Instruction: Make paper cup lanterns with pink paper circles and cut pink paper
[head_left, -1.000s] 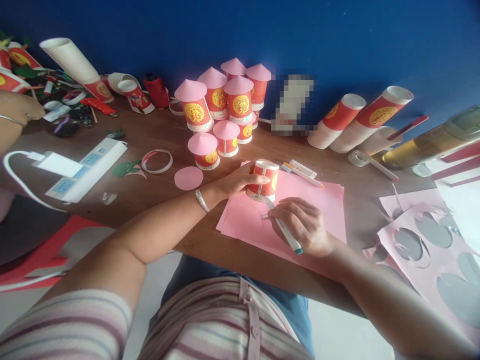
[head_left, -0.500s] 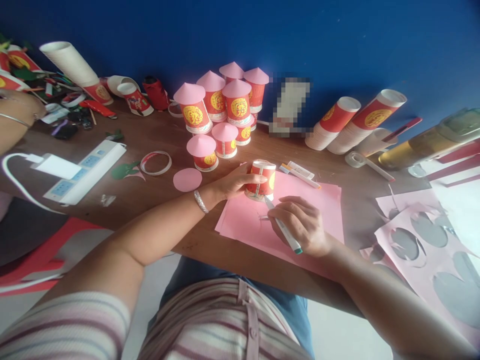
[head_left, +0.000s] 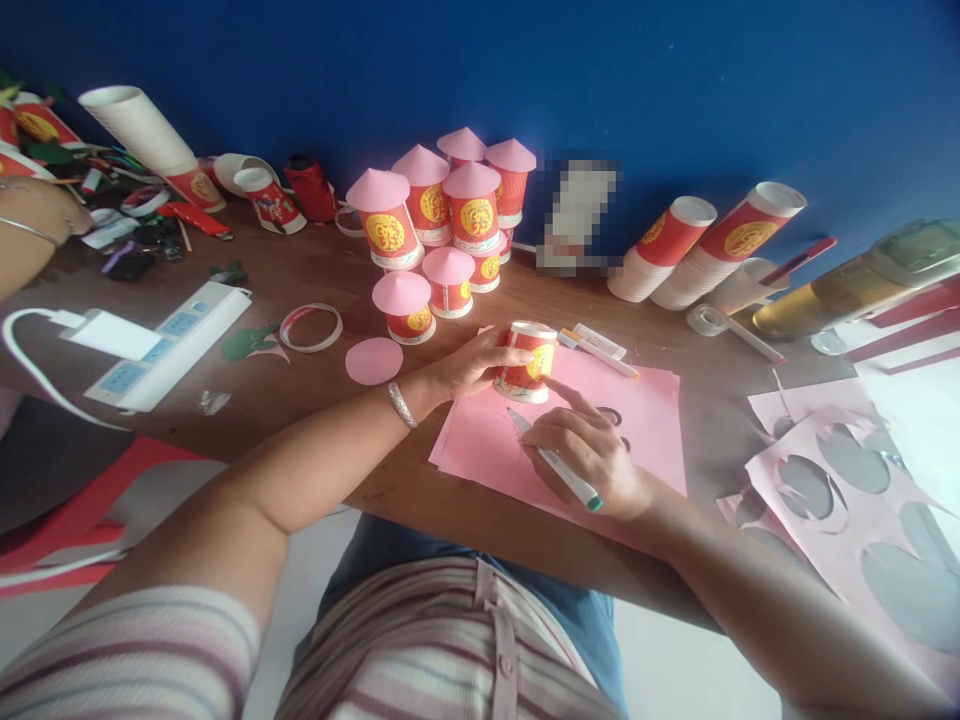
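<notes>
A red paper cup [head_left: 523, 372] with a yellow emblem and a white rim is gripped by my left hand [head_left: 472, 366], over the pink paper sheets [head_left: 645, 420]. My right hand [head_left: 589, 450] holds a white marker [head_left: 561, 470] with a green end between thumb and fingers, its index finger stretched toward the cup. The marker's tip points up and left, just below the cup, apart from it. Left of my left hand lies a pink paper disc [head_left: 373, 361]. Behind stand several red cups [head_left: 390, 235] topped with pink paper cones [head_left: 470, 179].
At left are a power strip [head_left: 169, 345], a tape roll [head_left: 310, 328] and another person's arm [head_left: 34, 230]. Stacked paper cups [head_left: 660, 250] lean at the back right, near a bottle [head_left: 825, 290]. Cut pink scraps [head_left: 795, 470] lie at right; more markers [head_left: 600, 350] rest behind the sheets.
My right hand has drawn the marker tip down and left from the cup, and its index finger now extends. The cup has turned, showing more of its yellow emblem.
</notes>
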